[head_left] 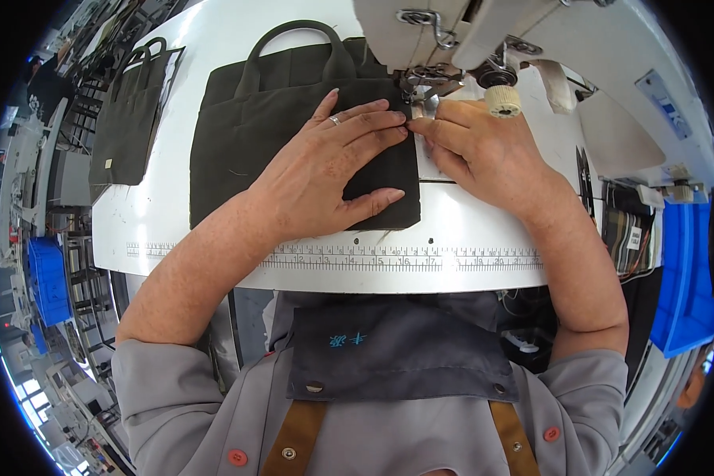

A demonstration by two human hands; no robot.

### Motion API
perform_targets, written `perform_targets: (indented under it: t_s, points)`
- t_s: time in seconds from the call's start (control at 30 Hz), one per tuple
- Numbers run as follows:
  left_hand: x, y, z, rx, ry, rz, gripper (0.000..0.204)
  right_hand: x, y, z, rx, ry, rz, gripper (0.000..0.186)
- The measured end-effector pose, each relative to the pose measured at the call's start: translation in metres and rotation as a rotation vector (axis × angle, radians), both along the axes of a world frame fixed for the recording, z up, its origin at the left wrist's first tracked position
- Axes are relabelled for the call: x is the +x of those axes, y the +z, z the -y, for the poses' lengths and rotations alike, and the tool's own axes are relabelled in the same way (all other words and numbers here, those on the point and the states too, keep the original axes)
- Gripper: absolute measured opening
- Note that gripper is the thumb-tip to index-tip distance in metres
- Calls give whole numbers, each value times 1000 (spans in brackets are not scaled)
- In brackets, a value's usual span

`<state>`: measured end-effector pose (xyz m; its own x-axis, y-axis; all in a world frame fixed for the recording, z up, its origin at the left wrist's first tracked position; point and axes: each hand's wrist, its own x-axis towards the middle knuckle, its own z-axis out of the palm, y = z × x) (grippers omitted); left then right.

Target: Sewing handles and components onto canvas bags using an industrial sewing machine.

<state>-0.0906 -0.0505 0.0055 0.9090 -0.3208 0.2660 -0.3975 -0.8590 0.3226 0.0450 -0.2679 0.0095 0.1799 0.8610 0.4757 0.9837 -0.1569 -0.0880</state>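
Note:
A dark green fabric bag panel with a looped handle lies flat on the white table, its right edge under the sewing machine's needle area. My left hand rests open on the panel, fingers stretched toward that edge and thumb apart; one finger wears a ring. Close beside the needle, my right hand is closed, its index finger and thumb at the panel's right edge. The curled fingers partly hide what they pinch. A small shiny metal piece shows just above the right fingers.
The sewing machine head overhangs the upper right. Another dark bag panel with handles lies at the table's left. A printed ruler strip runs along the near edge. Dark-handled tools and a blue bin are at right.

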Motion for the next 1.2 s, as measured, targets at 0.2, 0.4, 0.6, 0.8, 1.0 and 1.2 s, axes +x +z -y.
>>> perform_targets:
  t_s: [0.2,0.4,0.6,0.8,1.0,1.2]
  points:
    - [4,-4,-5,-29,-7,20,58,-4,0,-4,-6,-37,82,19]
    - [17,-6,-11,-15,-8,37,58,-5,-3,-7,-8,-102,145,20]
    - [24,-6,-15,-13,6,29,58,-2,-7,-6,5,-91,141,21]
    - [23,-3,-16,1,8,60,63,-2,-6,-5,-25,-102,113,23]
    - [16,9,-18,25,-237,200,42,2,-1,-1,-4,14,-42,22]
    - [3,7,1,-57,-205,201,16,2,0,0,5,119,-138,25]
